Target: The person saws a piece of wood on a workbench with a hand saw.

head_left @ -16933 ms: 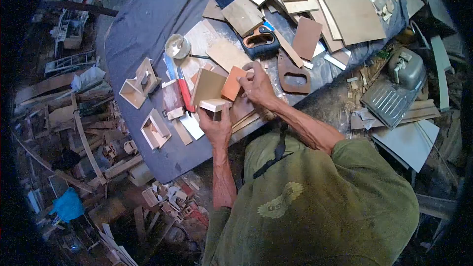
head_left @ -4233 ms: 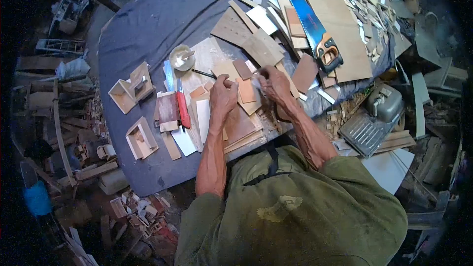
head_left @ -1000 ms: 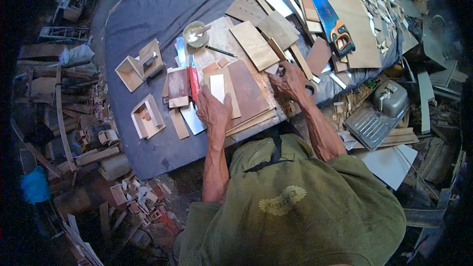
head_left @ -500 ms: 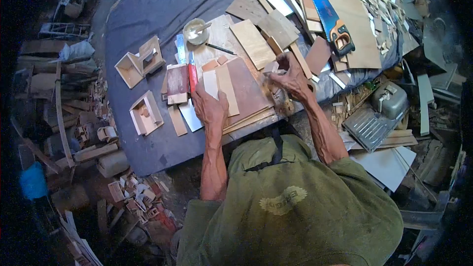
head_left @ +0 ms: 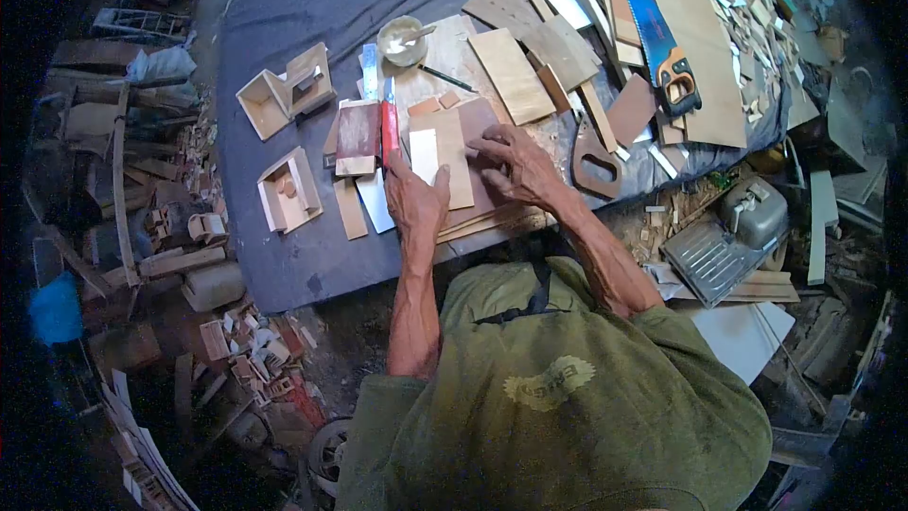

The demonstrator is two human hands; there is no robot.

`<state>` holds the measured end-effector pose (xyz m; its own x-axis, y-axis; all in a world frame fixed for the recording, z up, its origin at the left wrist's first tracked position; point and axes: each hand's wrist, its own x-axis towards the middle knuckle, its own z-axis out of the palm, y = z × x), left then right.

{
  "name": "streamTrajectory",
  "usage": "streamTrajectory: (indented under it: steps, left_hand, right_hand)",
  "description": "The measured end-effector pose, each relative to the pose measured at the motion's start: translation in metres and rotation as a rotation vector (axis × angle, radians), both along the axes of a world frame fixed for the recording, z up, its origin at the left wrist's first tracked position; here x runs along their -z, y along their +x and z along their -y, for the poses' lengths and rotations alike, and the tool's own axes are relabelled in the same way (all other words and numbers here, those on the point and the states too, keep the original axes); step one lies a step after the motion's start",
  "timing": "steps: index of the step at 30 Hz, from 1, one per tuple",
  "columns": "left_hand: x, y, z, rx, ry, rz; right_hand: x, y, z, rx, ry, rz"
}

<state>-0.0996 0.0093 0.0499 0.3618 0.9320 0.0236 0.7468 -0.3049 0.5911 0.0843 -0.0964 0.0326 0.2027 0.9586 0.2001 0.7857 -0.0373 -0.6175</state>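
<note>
**Strip (head_left: 423, 153), white: in your left hand (head_left: 413, 201), centre of frame; right hand (head_left: 518, 168) newly alongside**

Change noted: your right hand had left the wooden-handled saw (head_left: 588, 142), right of centre, and come inward over the brown board (head_left: 485, 191). The saw's handle, covered a moment earlier, lay in plain sight. Meaning, as judged: both hands attended to one small group of pieces.

Left hand: fingers and thumb narrow, set to either side of the strip's lower end and apparently holding it. The strip lay over the tan board (head_left: 457, 156), itself over the brown one.

Right hand: fingers part-curled and spread. Whether they pinched anything small, or touched the brown board, you could not tell from this view.

Obstructions: one red-handled tool (head_left: 390, 132), just beside your left fingertips; one dark red block (head_left: 357, 137), left of that tool. Both narrowed the space on that side.

Surroundings: one bowl (head_left: 388, 49) with a stick in it, upper centre; one pencil (head_left: 446, 78), below and right of the bowl; two small open wooden pieces, the upper box (head_left: 281, 90) and the lower box (head_left: 303, 178), left of centre, well apart from your hands; one blue-bladed saw (head_left: 648, 24), upper right, across a plywood sheet (head_left: 705, 66); offcuts (head_left: 747, 0), heaped in the upper right.
</note>
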Motion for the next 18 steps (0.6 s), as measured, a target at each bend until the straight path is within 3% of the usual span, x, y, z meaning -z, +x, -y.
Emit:
streamTrajectory:
  steps: [4, 6, 9, 15, 18]
  left_hand:
    - [-0.003, -0.003, -0.002, -0.079, -0.002, 0.012]
    - [0.001, -0.005, -0.004, -0.085, 0.105, 0.055]
    - [-0.012, -0.001, -0.006, -0.050, -0.055, -0.120]
    - [0.017, -0.003, -0.010, 0.030, 0.148, 0.027]
    - [0.015, -0.001, -0.015, 0.027, 0.062, -0.007]
  right_hand:
    - [0.016, -0.007, -0.004, 0.221, 0.071, -0.149]
    - [0.021, -0.007, -0.003, 0.221, 0.075, -0.127]
    - [0.020, -0.012, 0.000, 0.206, 0.147, -0.086]
    - [0.021, -0.016, 0.003, 0.250, 0.173, -0.076]
    - [0.020, -0.015, 0.004, 0.261, 0.139, -0.076]
